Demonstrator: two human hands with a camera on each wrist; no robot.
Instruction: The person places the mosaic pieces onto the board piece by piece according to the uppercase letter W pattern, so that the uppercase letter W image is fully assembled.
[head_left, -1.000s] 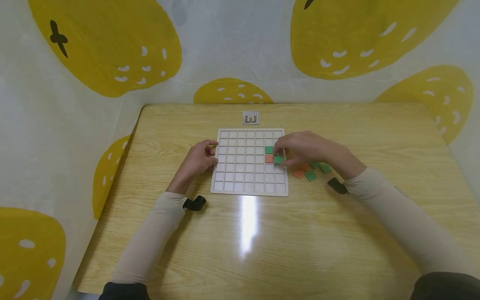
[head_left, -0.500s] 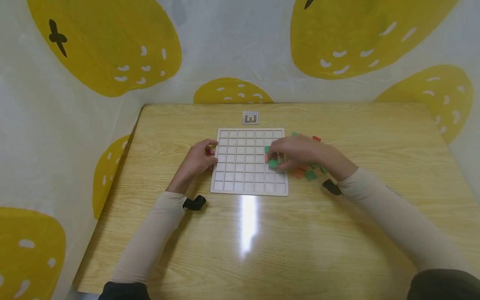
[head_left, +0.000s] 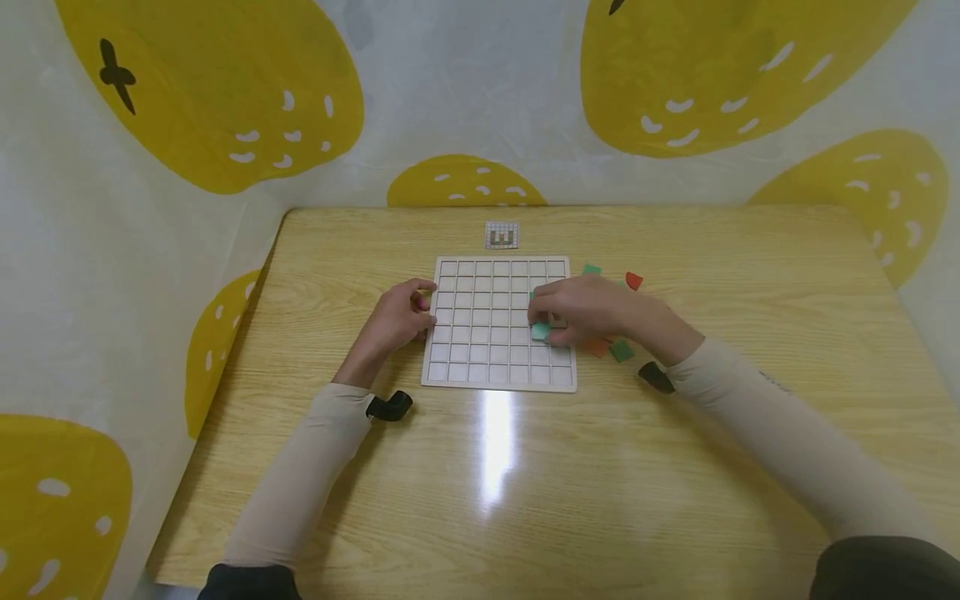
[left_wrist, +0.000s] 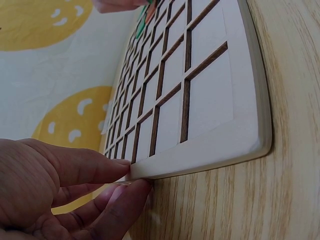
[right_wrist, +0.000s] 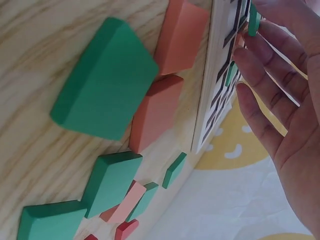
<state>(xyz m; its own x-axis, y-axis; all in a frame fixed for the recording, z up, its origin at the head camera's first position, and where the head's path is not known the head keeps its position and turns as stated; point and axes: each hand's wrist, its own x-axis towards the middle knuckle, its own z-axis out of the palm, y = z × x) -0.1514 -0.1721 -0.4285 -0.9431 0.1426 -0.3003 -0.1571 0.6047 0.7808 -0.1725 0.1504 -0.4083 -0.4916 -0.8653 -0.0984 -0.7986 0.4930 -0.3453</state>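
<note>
One green tile [head_left: 541, 332] is pinched between the thumb and fingertips of the right hand [head_left: 581, 307], a narrow grip over the right part of a white gridded board [head_left: 480, 356]; whether that tile touches the squares beneath it is hard to tell from above. Just beyond the grip, partly covered by the fingers, a second green tile [right_wrist: 231, 73] and an orange tile [right_wrist: 240, 40] sit on the board. Outward from the grip, on the wrist side, a loose green tile [right_wrist: 107, 82] lies on the table [head_left: 600, 475] with more green and orange pieces about it, and a red rounded piece [head_left: 634, 281] shows past the forearm. Across the board from the grip, the left hand [head_left: 395, 318] has its thumb and forefinger spread, their tips resting against the board's left edge. Farther out than the grip, past the board's far edge, lies a small patterned card [head_left: 502, 235], and behind everything hangs a white curtain [head_left: 468, 92] with big yellow shapes
</note>
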